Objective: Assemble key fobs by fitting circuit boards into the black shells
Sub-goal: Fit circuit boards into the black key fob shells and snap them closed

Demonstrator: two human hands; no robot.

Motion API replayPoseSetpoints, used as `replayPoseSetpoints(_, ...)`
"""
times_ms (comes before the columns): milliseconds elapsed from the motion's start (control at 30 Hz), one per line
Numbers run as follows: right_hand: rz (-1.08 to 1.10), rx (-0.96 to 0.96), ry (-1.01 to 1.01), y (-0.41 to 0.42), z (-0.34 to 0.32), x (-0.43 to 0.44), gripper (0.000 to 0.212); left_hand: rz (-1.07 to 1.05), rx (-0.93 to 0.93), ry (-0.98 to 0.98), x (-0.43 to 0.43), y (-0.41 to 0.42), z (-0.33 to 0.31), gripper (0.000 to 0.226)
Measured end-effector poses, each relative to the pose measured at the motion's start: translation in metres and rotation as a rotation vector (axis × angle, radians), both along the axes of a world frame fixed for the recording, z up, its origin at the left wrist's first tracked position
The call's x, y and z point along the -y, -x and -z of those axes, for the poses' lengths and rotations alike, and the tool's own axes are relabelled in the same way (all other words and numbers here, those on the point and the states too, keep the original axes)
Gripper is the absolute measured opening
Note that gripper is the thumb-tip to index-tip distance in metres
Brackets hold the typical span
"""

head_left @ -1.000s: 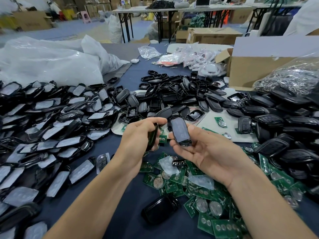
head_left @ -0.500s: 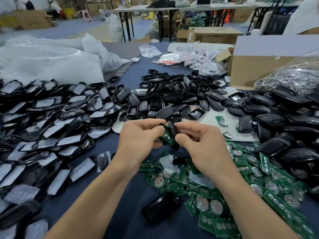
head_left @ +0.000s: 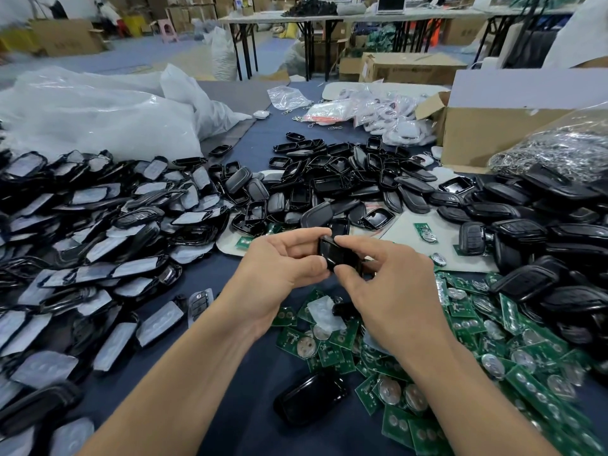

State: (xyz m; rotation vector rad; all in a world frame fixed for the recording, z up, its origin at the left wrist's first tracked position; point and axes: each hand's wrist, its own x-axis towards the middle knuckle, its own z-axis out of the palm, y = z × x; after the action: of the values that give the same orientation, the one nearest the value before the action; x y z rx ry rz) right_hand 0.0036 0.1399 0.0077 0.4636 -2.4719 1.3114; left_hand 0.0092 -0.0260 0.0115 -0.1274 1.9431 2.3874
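A: what's the person holding?
B: both the left hand [head_left: 279,268] and right hand [head_left: 391,291] are pinching one black shell [head_left: 339,253], hovering just above the circuit boards [head_left: 460,340] on the bench [head_left: 250,373].

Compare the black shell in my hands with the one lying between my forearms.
The held shell is lifted, pinched by the left hand and right hand; the lying shell rests untouched on the dark cloth. Fingers hide part of the held shell; the lying shell shows fully. Both are glossy black.
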Motion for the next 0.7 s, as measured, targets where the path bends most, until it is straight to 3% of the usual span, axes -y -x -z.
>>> replayPoseSetpoints(133, -0.062, 0.07, 0.062, 0.003, -0.003, -0.006, 0.067, -0.001, -0.046, 0.02, 0.001, -0.001, 0.0, 0.042)
replayPoseSetpoints(267, -0.1, 0.098, 0.219, 0.009, 0.001, -0.011, 0.048, 0.014, -0.092, 0.031, 0.002, -0.002, -0.003, 0.036)
replayPoseSetpoints(433, -0.192, 0.181, 0.372, 0.009, 0.001, -0.012, 0.047, -0.021, -0.146, 0.072, 0.002, -0.002, -0.008, 0.032)
replayPoseSetpoints(567, -0.135, 0.222, 0.349, 0.011, 0.002, -0.015, 0.037, -0.023, -0.177, 0.119, 0.0, -0.003, -0.007, 0.034)
replayPoseSetpoints(700, -0.053, 0.158, 0.253, 0.004, -0.002, -0.011, 0.044, -0.075, -0.12, 0.1, -0.004, -0.004, -0.009, 0.023)
